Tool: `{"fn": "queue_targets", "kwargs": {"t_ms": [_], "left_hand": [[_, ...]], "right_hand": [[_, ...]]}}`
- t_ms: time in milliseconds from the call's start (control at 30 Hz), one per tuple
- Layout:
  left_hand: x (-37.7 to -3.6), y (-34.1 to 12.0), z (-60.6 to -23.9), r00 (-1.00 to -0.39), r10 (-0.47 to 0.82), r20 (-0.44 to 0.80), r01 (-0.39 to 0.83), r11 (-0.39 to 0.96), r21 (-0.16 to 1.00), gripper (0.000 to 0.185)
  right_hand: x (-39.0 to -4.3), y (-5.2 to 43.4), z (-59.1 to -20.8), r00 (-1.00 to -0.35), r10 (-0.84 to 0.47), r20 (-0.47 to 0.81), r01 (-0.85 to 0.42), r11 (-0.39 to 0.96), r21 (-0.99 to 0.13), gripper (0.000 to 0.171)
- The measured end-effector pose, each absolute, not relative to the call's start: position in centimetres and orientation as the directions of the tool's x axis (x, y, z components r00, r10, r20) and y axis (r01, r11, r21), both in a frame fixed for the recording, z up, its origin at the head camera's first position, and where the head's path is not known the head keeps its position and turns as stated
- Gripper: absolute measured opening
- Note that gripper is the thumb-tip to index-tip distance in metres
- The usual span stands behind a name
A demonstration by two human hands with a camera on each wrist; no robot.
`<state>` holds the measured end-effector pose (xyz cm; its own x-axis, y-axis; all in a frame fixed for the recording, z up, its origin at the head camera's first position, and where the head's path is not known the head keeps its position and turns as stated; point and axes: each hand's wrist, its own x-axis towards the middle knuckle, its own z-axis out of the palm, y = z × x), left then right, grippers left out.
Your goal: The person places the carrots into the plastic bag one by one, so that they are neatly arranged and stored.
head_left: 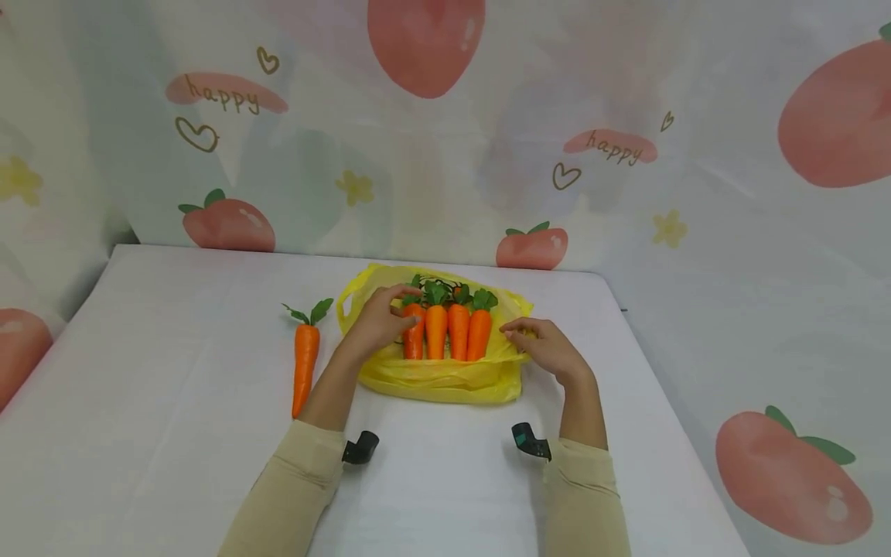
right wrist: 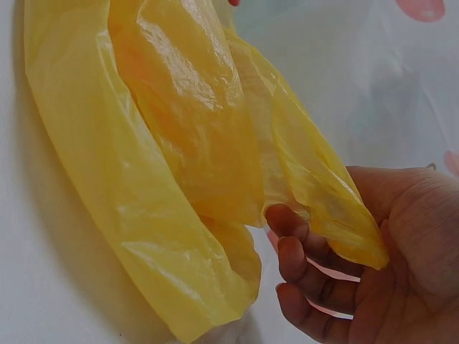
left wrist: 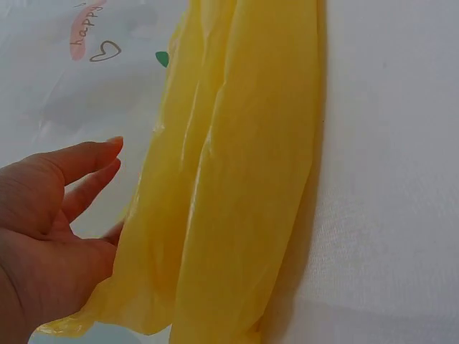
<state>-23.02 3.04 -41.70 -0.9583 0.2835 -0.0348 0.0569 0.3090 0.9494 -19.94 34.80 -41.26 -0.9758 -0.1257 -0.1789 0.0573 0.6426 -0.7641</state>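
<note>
A yellow plastic bag (head_left: 445,383) lies on the table with its mouth spread. Several orange carrots (head_left: 436,333) with green leafy tops lie side by side in it. My left hand (head_left: 379,319) is over the bag's left side, thumb and fingers apart around the top of the leftmost carrot (head_left: 414,344); whether they touch it I cannot tell. In the left wrist view the bag (left wrist: 229,179) hides the thumb tip. At the right edge my right hand (head_left: 550,344) has curled fingers around a flap of the bag (right wrist: 333,215), which covers part of the thumb.
Another carrot (head_left: 304,363) lies outside the bag, beside my left forearm. The table has a white cloth (head_left: 174,402). Behind it stands a backdrop (head_left: 445,170) printed with fruit and hearts. A black wrist device (head_left: 360,447) sits by each sleeve.
</note>
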Motion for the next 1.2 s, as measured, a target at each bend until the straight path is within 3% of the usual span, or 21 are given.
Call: {"fn": "queue_targets", "kwargs": {"t_ms": [333, 1200], "left_hand": [[-21.8, 2.2, -40.8, -0.942, 0.334, 0.027, 0.104, 0.216, 0.971, 0.044], [-16.5, -1.9, -40.3, -0.917, 0.393, 0.064, 0.215, 0.353, 0.911, 0.043]], "right_hand": [[-19.9, 35.0, -41.3, -0.977, -0.113, -0.181, 0.066, 0.646, -0.760, 0.032], [-20.0, 34.9, -41.0, -0.974, -0.133, -0.184, 0.053, 0.656, -0.753, 0.031]]}}
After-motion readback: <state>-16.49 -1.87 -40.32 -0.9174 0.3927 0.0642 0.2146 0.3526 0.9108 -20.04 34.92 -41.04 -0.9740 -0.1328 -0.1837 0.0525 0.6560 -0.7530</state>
